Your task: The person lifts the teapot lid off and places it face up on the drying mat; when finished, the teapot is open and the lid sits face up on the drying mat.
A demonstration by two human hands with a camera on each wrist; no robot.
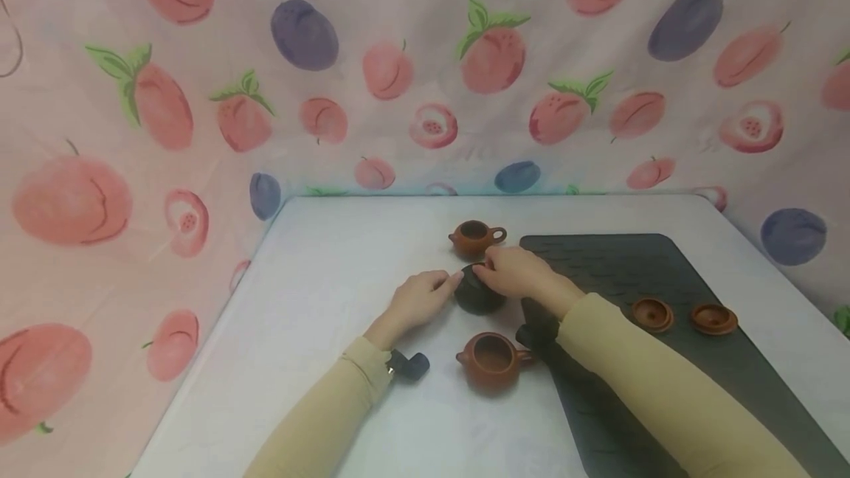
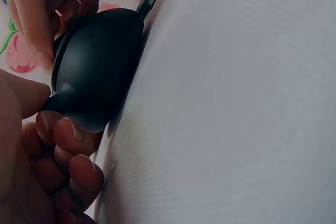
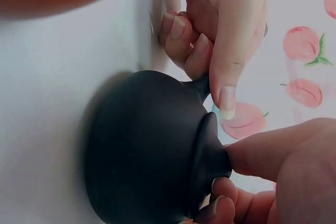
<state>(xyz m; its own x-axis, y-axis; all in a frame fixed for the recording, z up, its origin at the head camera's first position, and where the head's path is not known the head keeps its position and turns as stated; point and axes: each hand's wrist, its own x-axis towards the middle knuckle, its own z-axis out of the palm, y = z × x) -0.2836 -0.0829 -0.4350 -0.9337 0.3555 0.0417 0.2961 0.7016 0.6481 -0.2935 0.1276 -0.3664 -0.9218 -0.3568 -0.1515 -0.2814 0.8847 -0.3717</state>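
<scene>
A dark teapot (image 1: 479,293) stands on the white table with its lid (image 3: 202,156) seated on top. My left hand (image 1: 421,298) pinches the short spout (image 2: 51,103) between thumb and curled fingers. From the other side, my right hand (image 1: 516,271) holds the knob (image 3: 223,162) of the lid between thumb and fingertips. Just behind the dark teapot is a brown clay teapot (image 1: 470,245), its top uncovered. Nearer me sits another brown teapot (image 1: 490,375), also lidless, with its handle toward the right forearm.
On the right lies a dark ridged tea tray (image 1: 604,264), carrying two brown lids, a left lid (image 1: 652,314) and a right lid (image 1: 713,319). A fruit-printed cloth (image 1: 425,57) hangs behind the white table (image 1: 358,242). My right sleeve (image 1: 651,367) crosses over the tray.
</scene>
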